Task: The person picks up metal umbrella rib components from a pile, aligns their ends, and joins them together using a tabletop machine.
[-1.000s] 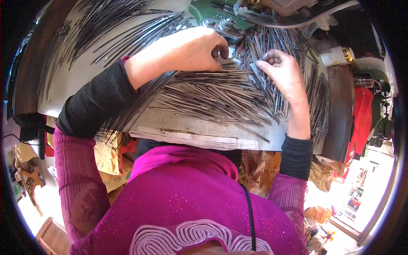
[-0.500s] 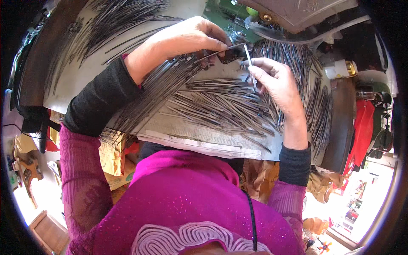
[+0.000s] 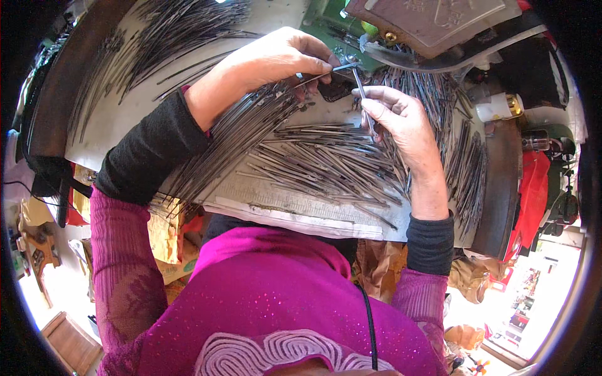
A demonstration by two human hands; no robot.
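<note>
My left hand (image 3: 285,59) pinches a thin metal strip (image 3: 344,67) between thumb and fingers, its end poking out to the right. In my closed right hand (image 3: 401,116) a second thin metal strip (image 3: 359,81) stands nearly upright, leaning a little left at the top. Its upper end meets or crosses the tip of the other strip; whether they are joined is too small to tell. Under my left wrist lies a long bundle of dark strips (image 3: 235,135). A looser pile of shorter dark strips (image 3: 326,153) spreads below both hands.
More dark strips (image 3: 182,31) cover the table's far left, and others (image 3: 470,175) its right side. Beyond my hands stand a green machine base (image 3: 323,22) and a brown metal housing (image 3: 433,25). A white cup-like container (image 3: 498,108) sits at the right edge, above red cloth (image 3: 532,188).
The right-hand strip's top has tilted further left and looks darker. The tip of the left-hand strip now catches the light. Both hands have moved only slightly.
</note>
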